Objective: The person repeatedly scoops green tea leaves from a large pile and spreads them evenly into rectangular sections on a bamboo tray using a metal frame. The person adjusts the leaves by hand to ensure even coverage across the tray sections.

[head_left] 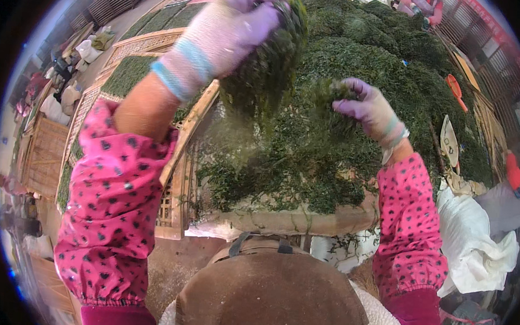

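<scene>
My left hand [250, 28], in a pale glove with purple fingers and blue cuff bands, is raised at the upper middle. It is closed on a large clump of dark green seaweed-like strands [266, 67], which hangs loosely beneath it, blurred by motion. To the right and lower, my right hand [370, 109], gloved alike, pinches a smaller tuft [334, 104] of the same strands. Under both hands a broad heap [361, 67] of this green stuff covers the worktable [304, 220], thinner and scattered toward the near edge. Pink patterned sleeve covers reach over both forearms.
Wooden lattice frames [178, 187], some bearing green layers, lie along the left. A white sack [470, 235] hangs at the right, near a red object [515, 172]. An orange-red tool [455, 91] rests on the heap's right side. Another person [427, 6] stands at the far right.
</scene>
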Tool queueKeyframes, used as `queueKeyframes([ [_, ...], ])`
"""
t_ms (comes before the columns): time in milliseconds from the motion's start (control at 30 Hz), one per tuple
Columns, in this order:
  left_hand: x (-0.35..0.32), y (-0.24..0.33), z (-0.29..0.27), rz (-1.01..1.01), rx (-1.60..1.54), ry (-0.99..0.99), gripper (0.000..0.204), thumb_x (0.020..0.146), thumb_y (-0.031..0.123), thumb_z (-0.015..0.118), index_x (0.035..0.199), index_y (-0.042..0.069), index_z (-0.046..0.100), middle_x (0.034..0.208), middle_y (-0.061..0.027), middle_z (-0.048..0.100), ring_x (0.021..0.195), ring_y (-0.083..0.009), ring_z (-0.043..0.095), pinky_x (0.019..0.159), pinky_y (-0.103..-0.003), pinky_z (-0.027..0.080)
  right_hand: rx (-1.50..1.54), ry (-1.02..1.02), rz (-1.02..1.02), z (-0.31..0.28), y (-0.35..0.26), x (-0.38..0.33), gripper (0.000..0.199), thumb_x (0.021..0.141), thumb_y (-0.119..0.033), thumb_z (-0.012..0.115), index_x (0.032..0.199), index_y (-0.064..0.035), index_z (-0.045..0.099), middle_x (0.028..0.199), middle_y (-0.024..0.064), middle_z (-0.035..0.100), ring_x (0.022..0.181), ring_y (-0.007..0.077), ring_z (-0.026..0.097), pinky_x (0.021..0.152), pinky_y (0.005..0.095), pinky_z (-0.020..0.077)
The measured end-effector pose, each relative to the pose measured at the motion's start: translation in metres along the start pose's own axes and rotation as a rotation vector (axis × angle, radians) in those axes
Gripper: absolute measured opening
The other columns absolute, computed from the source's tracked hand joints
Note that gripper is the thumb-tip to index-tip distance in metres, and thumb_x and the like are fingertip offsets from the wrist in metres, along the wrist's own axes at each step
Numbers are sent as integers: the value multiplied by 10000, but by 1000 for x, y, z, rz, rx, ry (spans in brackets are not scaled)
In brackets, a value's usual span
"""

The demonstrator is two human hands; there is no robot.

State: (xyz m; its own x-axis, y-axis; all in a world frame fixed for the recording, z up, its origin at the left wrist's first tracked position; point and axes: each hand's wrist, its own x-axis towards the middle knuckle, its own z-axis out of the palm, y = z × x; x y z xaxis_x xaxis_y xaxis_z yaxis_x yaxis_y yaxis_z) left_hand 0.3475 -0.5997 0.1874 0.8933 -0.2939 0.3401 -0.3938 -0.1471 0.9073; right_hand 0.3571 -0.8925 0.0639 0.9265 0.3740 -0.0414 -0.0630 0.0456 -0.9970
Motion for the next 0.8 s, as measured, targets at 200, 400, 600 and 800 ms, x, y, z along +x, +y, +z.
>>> queueKeyframes([
  [200, 29, -25, 49, 107, 336, 5, 255, 1010, 223, 585, 1175, 38, 648, 939, 19, 646, 895, -68, 568, 838, -246, 478, -318, 21, -340, 3, -80, 1, 409, 865, -56, 674, 1273, -41, 652, 1095, 19, 699, 969, 60, 607, 906, 226, 482],
  [400, 51, -18, 79, 255, 590, 82, 506, 931, 423, 680, 1240, 26, 623, 1011, -46, 694, 957, -117, 615, 880, -301, 496, -856, 0, -814, 20, -124, -14, 563, 1005, -305, 598, 1503, -96, 436, 1423, -2, 506, 1177, 119, 535, 994, 304, 468],
  [600, 78, -12, 76, 141, 139, -163, 320, 929, 210, 665, 1201, 44, 643, 1006, 5, 675, 907, -74, 603, 826, -240, 497, 4, 206, -460, -5, -87, -66, 556, 972, -231, 625, 1478, -64, 468, 1432, 71, 523, 1176, 177, 597, 880, 292, 565],
  [800, 92, 10, 70, 204, 375, -153, 300, 930, 221, 653, 1175, 47, 643, 908, 21, 652, 834, -69, 572, 766, -237, 480, -1348, 336, -45, -26, -22, -113, 459, 945, -363, 657, 1305, -79, 627, 1299, 158, 623, 1162, 338, 614, 977, 444, 508],
])
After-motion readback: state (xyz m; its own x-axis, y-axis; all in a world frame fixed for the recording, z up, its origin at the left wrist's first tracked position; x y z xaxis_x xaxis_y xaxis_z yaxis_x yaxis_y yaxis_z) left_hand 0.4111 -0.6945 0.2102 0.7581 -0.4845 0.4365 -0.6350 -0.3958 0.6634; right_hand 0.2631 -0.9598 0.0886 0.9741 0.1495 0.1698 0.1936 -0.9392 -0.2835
